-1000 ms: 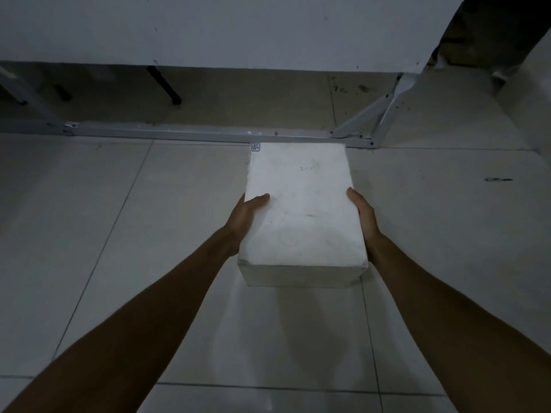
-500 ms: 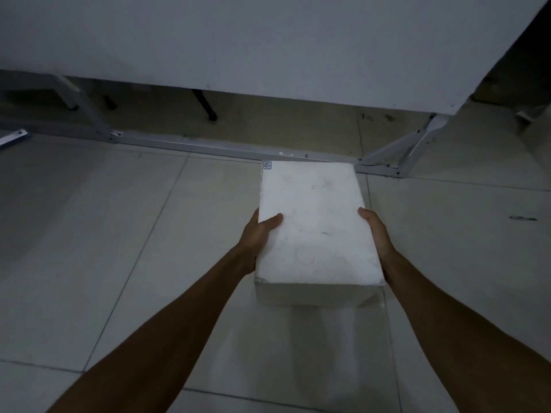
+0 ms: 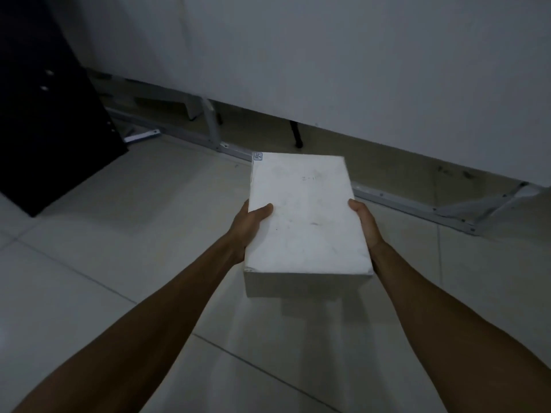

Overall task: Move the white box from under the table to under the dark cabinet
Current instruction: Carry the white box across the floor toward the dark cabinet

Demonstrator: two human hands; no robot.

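Between the hands, head view: white box (image 3: 304,216) now raised off the tiled floor (image 3: 119,234), no longer by the table frame (image 3: 417,208). Left hand (image 3: 249,223) and right hand (image 3: 365,222) clamp its long sides. Dark cabinet (image 3: 50,114) has come into view, up-left of left hand.

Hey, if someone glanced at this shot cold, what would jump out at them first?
The white box at centre frame, gripped on its sides by the left hand and right hand above the pale tiled floor. Next, the dark cabinet looming at the upper left. Behind the box, the table fills the top, its metal frame running along the floor.
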